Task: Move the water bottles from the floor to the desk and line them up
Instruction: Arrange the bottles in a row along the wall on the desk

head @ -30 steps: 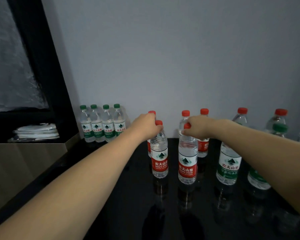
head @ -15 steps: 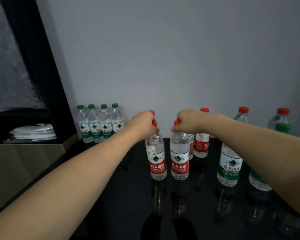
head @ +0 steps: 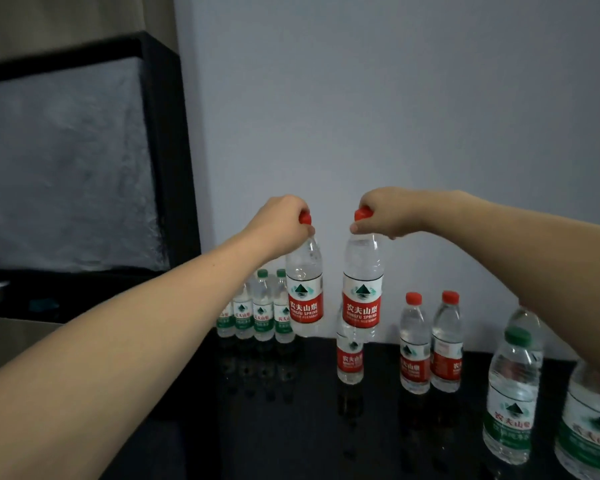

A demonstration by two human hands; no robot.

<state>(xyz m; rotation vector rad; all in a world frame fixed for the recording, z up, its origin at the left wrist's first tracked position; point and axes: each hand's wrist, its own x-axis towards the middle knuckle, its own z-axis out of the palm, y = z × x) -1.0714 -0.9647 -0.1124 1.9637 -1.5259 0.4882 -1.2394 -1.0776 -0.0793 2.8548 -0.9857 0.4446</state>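
My left hand (head: 280, 226) grips a red-capped, red-labelled water bottle (head: 305, 293) by its neck and holds it in the air. My right hand (head: 385, 213) holds a second red-labelled bottle (head: 362, 289) the same way, right beside the first. Both hang upright above the glossy black surface (head: 291, 427). Below them three red-labelled bottles (head: 414, 351) stand near the wall, one partly hidden behind the right-hand bottle.
Several small green-capped bottles (head: 262, 310) stand in a row against the wall at the left. Two larger green-labelled bottles (head: 511, 400) stand at the near right under my right forearm. A black-framed panel (head: 167, 150) rises at the left.
Both hands have lifted their bottles up off the black surface and brought them closer together. The view has tilted upward.
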